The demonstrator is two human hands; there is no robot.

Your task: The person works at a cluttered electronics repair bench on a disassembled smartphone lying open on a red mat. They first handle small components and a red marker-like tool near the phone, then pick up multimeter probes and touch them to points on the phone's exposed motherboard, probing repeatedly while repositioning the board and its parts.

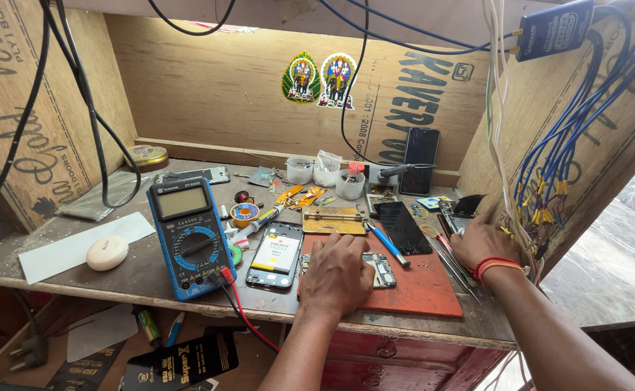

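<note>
1. Head view: my left hand (337, 275) presses flat on the opened phone frame (380, 269) on the red mat (419, 289), grasping nothing.
2. My right hand (481, 242) reaches the tweezers (448, 257) at far right; grip unclear.
3. I judge steady downward pressure best, keeping the frame from sliding.

Bright daylight from right, soft shadows, sharp focus, wide-angle edge distortion.

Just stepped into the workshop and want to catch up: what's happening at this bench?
A person is working at a cluttered plywood bench. Their left hand rests on an opened phone frame lying on a red mat. Their right hand, a red thread at its wrist, reaches among the tweezers at the mat's right edge. A blue multimeter and a phone with its battery exposed lie to the left.
</note>
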